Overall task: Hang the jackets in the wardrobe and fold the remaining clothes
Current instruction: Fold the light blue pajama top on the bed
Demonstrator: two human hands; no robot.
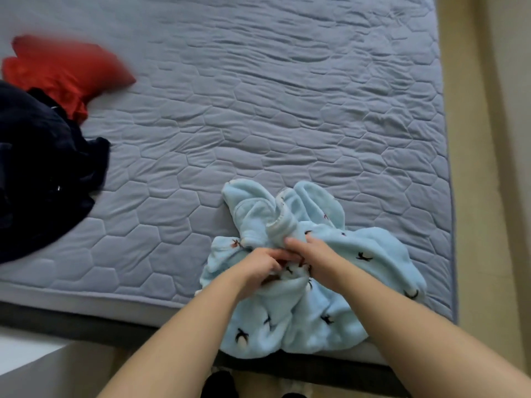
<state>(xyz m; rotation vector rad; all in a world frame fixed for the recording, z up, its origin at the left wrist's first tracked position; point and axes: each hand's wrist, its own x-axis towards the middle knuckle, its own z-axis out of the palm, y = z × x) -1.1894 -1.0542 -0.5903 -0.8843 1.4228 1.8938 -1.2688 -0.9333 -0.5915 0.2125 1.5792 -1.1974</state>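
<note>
1. We face a quilted grey mattress.
2. Our left hand and right hand curl their fingers into the crumpled blue fleece beneath them.
3. It overhangs the near edge, so a loose pinch could let it slide off.
4. Far left of our fingers lie a dark garment and a red garment.

Both bare forearms reach forward and converge. The left hand and right hand meet side by side, backs up, fingers curled into the pale blue garment, gripping its fabric.
</note>
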